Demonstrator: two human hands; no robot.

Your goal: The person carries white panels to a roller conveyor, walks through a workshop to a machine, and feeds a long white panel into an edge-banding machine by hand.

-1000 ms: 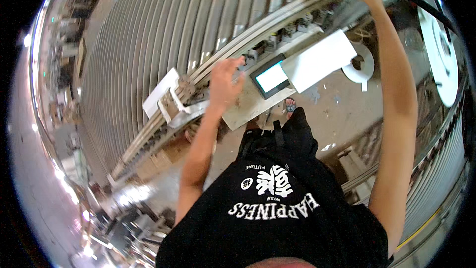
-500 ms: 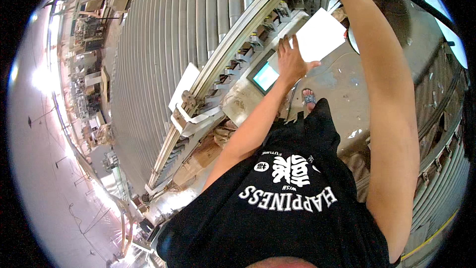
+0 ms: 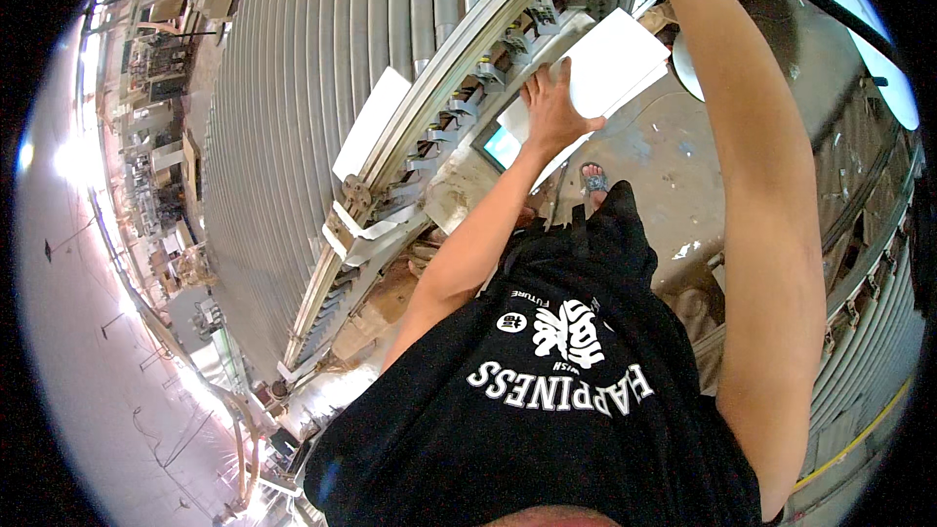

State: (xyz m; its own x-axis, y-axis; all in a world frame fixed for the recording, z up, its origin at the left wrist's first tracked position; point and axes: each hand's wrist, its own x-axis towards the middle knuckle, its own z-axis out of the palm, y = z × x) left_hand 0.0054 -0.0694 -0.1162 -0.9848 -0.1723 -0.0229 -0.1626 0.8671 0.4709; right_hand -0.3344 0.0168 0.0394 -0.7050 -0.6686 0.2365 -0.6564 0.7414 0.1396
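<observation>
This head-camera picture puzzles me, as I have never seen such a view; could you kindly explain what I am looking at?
The picture comes from a wide fisheye camera worn on a person's head, looking down, so straight edges bend and the person's own black printed T-shirt fills the bottom. No machine does the handling: a person works with two bare hands. The left hand lies open on a flat white rectangular sheet at the edge of a long conveyor of grey metal rollers. Beside that hand glows a small bluish screen. Another white sheet lies on the rollers. The right arm reaches up out of the picture, so its hand is not seen. Below is a stained concrete floor, with a sandalled foot.
</observation>
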